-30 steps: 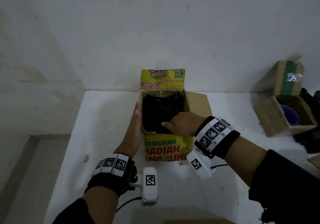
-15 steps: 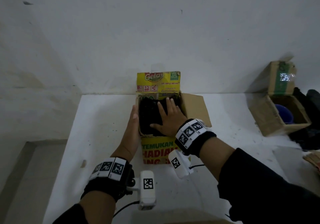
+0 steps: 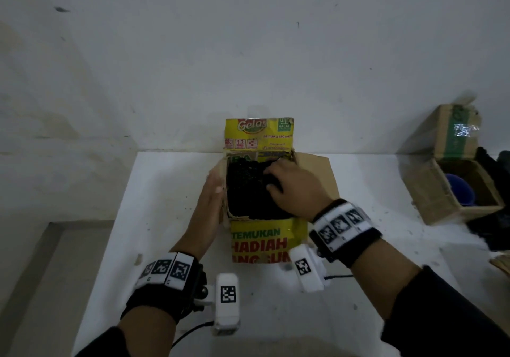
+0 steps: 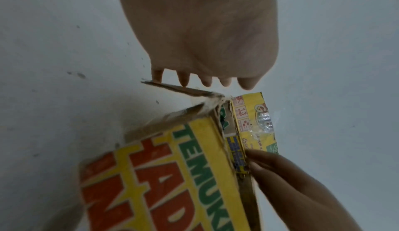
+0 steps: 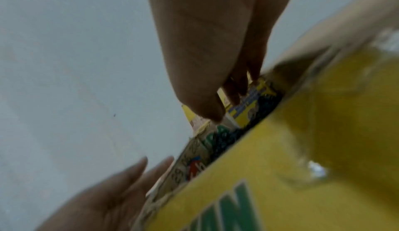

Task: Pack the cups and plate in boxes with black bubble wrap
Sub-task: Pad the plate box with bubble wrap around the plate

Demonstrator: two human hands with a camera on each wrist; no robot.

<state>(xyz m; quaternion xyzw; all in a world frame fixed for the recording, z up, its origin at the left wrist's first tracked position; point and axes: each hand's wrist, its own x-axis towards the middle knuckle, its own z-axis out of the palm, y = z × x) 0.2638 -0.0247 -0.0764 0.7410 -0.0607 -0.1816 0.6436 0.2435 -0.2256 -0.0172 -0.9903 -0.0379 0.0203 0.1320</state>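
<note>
Cardboard, yellow and printed in red and green, makes up the one open box (image 3: 269,242) nearest me on the white table (image 3: 165,191). My left hand (image 3: 211,199) lies flat with straight fingers against its left flap. My right hand (image 3: 296,188) reaches inside, fingers curled into the black bubble wrap (image 3: 245,191) that fills it. No cups or plate show here. Farther right stands a second box, plain brown cardboard (image 3: 441,191), with one blue cup (image 3: 459,191) inside. That makes two boxes.
</note>
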